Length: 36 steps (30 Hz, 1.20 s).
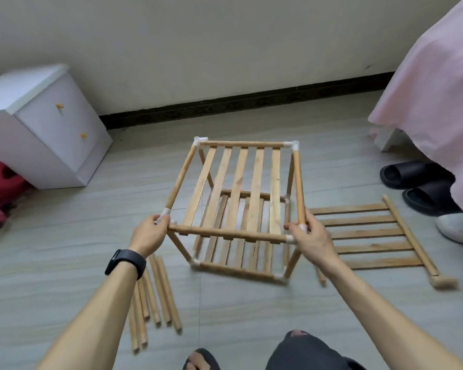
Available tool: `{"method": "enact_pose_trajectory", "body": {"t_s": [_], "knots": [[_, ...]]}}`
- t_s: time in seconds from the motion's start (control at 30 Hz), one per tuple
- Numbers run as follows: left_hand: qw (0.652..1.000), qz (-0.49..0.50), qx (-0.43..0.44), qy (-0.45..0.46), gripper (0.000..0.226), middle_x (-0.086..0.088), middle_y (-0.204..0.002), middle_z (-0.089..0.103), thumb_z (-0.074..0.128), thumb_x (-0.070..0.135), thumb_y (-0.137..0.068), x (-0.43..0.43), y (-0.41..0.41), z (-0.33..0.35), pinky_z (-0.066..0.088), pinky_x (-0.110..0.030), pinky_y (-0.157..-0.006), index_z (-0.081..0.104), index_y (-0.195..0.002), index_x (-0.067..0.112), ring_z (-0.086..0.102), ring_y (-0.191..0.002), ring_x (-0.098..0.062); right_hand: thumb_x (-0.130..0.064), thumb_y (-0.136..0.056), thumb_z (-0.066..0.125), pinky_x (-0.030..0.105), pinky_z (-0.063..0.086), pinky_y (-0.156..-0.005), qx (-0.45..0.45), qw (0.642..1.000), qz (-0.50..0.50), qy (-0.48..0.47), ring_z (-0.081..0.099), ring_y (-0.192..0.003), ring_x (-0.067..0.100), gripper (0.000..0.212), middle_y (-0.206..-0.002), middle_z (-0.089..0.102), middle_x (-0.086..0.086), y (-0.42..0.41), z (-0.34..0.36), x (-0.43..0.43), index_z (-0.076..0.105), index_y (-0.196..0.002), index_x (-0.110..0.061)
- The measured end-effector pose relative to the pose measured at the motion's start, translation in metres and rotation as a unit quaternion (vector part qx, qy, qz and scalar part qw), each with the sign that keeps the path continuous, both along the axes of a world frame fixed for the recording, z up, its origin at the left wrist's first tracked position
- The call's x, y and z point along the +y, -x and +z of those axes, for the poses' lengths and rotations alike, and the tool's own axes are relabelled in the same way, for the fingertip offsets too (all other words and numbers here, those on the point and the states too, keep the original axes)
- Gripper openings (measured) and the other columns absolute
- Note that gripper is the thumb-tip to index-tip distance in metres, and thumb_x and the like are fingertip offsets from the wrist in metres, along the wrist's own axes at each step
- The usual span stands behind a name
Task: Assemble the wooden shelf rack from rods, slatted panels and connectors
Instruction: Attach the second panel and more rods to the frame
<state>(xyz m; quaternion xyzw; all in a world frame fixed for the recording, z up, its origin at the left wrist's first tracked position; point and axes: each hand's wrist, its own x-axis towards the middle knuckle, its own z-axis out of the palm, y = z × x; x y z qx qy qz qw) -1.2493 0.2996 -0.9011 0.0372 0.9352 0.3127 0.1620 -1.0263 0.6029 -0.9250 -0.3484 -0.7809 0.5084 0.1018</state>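
Rack (257, 188) standing on floor (64, 249), likely light yet loose and wobbly at push-fit joints, best taken at top near corners: left grip (149, 232) clamped round white connector (165, 212), right grip (312, 239) clamped round side rod (297, 182) end.

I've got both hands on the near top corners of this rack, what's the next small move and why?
Probably press both corners down to seat the joints. Your left hand grips the near-left connector, your right hand the right side rod, so you're placed for it. The loose rods and spare slatted panel suggest another tier needs a firm base.
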Motion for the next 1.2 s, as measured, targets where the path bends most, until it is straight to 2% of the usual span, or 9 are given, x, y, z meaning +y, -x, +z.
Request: {"method": "enact_pose_trajectory", "body": {"t_s": [0.07,0.17,0.3,0.43,0.5,0.6,0.77,0.93,1.2], "knots": [[0.999,-0.004,-0.003,-0.045,0.06,-0.005,-0.097,0.072,0.038,0.065,-0.099,0.002,-0.014,-0.007,0.049,-0.039,-0.08,0.073,-0.094,0.016,0.065,-0.1,-0.028,-0.048,-0.097,0.055,0.032,0.046,-0.064,-0.005,0.997,-0.036,-0.06,0.062,-0.082,0.02,0.019,-0.082,0.064,-0.01,0.007,0.001,0.024,0.065,-0.103,-0.032],[0.989,0.0,-0.048,-0.138,0.055,-0.012,-0.097,0.071,0.049,0.063,-0.097,0.014,-0.04,-0.021,0.048,-0.036,-0.076,0.072,-0.092,0.013,0.065,-0.096,-0.028,-0.056,-0.101,0.048,0.028,0.041,-0.058,0.016,0.983,-0.134,-0.122,0.063,-0.083,0.02,0.037,-0.082,0.066,-0.012,0.021,0.007,0.047,0.069,-0.105,-0.026],[0.972,0.025,-0.098,-0.21,0.06,-0.009,-0.099,0.067,0.054,0.062,-0.095,0.033,-0.072,-0.033,0.051,-0.043,-0.083,0.068,-0.103,0.004,0.062,-0.093,-0.023,-0.069,-0.092,0.054,0.046,0.05,-0.096,-0.035,0.966,-0.254,0.013,0.053,-0.125,0.034,0.081,-0.142,0.05,0.015,0.046,0.021,0.057,0.038,-0.145,-0.01],[0.962,0.021,-0.115,-0.245,0.058,0.002,-0.098,0.071,0.057,0.072,-0.082,0.049,-0.101,-0.026,0.048,-0.032,-0.075,0.071,-0.099,0.019,0.063,-0.096,-0.016,-0.074,-0.08,0.067,0.05,0.046,-0.108,-0.046,0.956,-0.239,0.164,0.045,-0.137,0.037,0.106,-0.153,0.038,0.015,0.044,0.02,0.003,0.027,-0.152,-0.008],[0.965,0.007,-0.108,-0.239,0.056,0.007,-0.103,0.07,0.062,0.07,-0.083,0.057,-0.112,-0.021,0.049,-0.029,-0.079,0.066,-0.107,0.021,0.063,-0.102,-0.014,-0.068,-0.082,0.071,0.05,0.049,-0.105,-0.003,0.948,-0.163,0.274,0.049,-0.137,0.031,0.098,-0.154,0.046,0.007,0.036,0.012,-0.038,0.034,-0.154,-0.015],[0.949,-0.02,-0.171,-0.266,0.055,0.007,-0.114,0.071,0.073,0.06,-0.083,0.069,-0.127,-0.015,0.051,-0.03,-0.084,0.06,-0.12,0.022,0.064,-0.112,-0.013,-0.053,-0.09,0.072,0.039,0.057,-0.088,0.024,0.942,-0.041,0.332,0.069,-0.112,0.023,0.056,-0.12,0.073,0.007,0.033,0.006,-0.091,0.061,-0.126,-0.011],[0.919,-0.012,-0.241,-0.311,0.045,0.001,-0.112,0.076,0.081,0.041,-0.082,0.071,-0.137,-0.017,0.047,-0.053,-0.105,0.07,-0.118,0.017,0.067,-0.112,-0.019,-0.03,-0.099,0.066,0.03,0.059,-0.068,0.092,0.937,-0.067,0.331,0.076,-0.09,0.017,0.023,-0.094,0.079,0.003,0.03,0.002,-0.105,0.063,-0.11,-0.009],[0.899,0.027,-0.251,-0.357,0.054,-0.005,-0.113,0.075,0.088,0.039,-0.073,0.07,-0.142,-0.026,0.046,-0.052,-0.107,0.068,-0.115,0.011,0.067,-0.112,-0.023,-0.053,-0.088,0.07,0.03,0.05,-0.074,0.108,0.941,-0.019,0.32,0.071,-0.094,0.015,0.034,-0.097,0.077,-0.006,0.009,-0.007,-0.093,0.071,-0.101,-0.021],[0.895,0.019,-0.272,-0.354,0.042,-0.01,-0.119,0.072,0.08,0.027,-0.084,0.073,-0.15,-0.023,0.045,-0.053,-0.108,0.063,-0.117,0.008,0.066,-0.113,-0.024,-0.047,-0.082,0.074,0.039,0.056,-0.085,0.154,0.907,-0.043,0.389,0.073,-0.099,0.015,0.039,-0.105,0.078,0.003,0.01,-0.004,-0.087,0.071,-0.115,-0.027]]}}
